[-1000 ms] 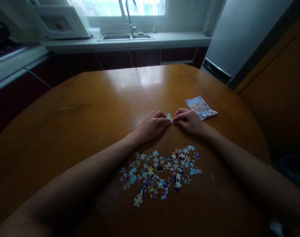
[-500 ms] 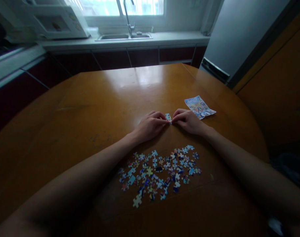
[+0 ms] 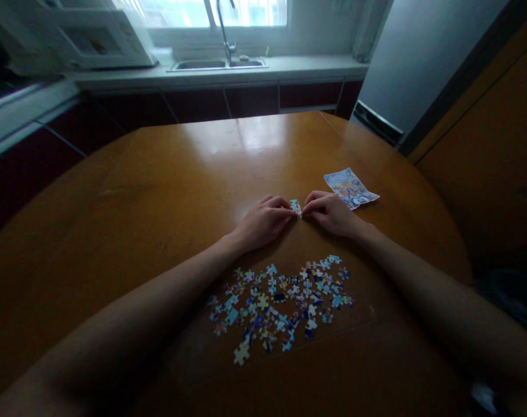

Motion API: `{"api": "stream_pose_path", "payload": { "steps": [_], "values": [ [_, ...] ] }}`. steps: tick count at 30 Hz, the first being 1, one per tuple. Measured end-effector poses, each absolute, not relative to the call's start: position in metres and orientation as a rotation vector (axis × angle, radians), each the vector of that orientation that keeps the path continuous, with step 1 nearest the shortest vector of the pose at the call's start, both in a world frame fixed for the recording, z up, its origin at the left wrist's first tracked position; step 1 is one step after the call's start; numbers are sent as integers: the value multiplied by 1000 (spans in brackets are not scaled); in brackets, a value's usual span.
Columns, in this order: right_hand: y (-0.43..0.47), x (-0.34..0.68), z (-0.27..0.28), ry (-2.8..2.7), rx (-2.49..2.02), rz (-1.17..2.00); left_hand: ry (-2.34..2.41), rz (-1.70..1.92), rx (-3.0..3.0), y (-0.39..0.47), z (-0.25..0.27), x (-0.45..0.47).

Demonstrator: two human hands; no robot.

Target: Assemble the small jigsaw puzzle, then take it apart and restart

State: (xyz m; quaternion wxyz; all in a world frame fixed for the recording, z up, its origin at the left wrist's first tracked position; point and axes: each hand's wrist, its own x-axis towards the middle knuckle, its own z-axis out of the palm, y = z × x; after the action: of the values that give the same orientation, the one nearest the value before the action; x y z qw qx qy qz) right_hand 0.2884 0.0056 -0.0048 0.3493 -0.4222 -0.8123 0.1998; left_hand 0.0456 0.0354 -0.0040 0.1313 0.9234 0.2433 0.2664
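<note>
Between my two hands lies a small strip of joined jigsaw puzzle pieces [image 3: 295,206], pale blue and white, on the wooden table. My left hand [image 3: 267,219] comes at it from the left, its fingers pinched at the strip's near end. From the right, my right hand [image 3: 328,212] pinches at the same near end with thumb and forefinger. The fingertips partly cover the pieces there. Closer to me spreads a loose heap of colourful puzzle pieces [image 3: 263,301], many of them blue, white or yellow.
A creased picture sheet [image 3: 350,188] lies just beyond my right hand. The round-cornered wooden table [image 3: 180,174] reaches to a counter with a sink [image 3: 218,65] and a microwave [image 3: 98,40]. A fridge [image 3: 420,63] stands at the far right.
Both hands stay almost in place, with only a slight shift of the fingers at the strip's near end. The heap and the sheet have not moved.
</note>
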Motion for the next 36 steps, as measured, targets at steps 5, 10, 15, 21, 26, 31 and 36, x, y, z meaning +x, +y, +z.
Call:
{"api": "stream_pose_path", "payload": {
  "steps": [5, 10, 15, 21, 26, 31, 36],
  "values": [
    [6, 287, -4, -2115, -1104, 518, 703, 759, 2703, 35, -4, 45],
    [6, 287, -6, -2047, -1118, 524, 722, 792, 2684, 34, -3, 46],
    [7, 288, -7, -2088, -1115, 508, 718, 743, 2736, 34, -4, 45],
    [6, 287, -5, -2128, -1117, 501, 709, 741, 2741, 35, -5, 45],
    [0, 283, 1, -2219, -1145, 388, 686, 751, 2728, 35, -3, 44],
    [-3, 280, 4, -2247, -1223, 344, 701, 737, 2729, 34, -3, 44],
    [-3, 280, 5, -2243, -1257, 357, 719, 717, 2713, 33, -3, 45]
  ]
}}
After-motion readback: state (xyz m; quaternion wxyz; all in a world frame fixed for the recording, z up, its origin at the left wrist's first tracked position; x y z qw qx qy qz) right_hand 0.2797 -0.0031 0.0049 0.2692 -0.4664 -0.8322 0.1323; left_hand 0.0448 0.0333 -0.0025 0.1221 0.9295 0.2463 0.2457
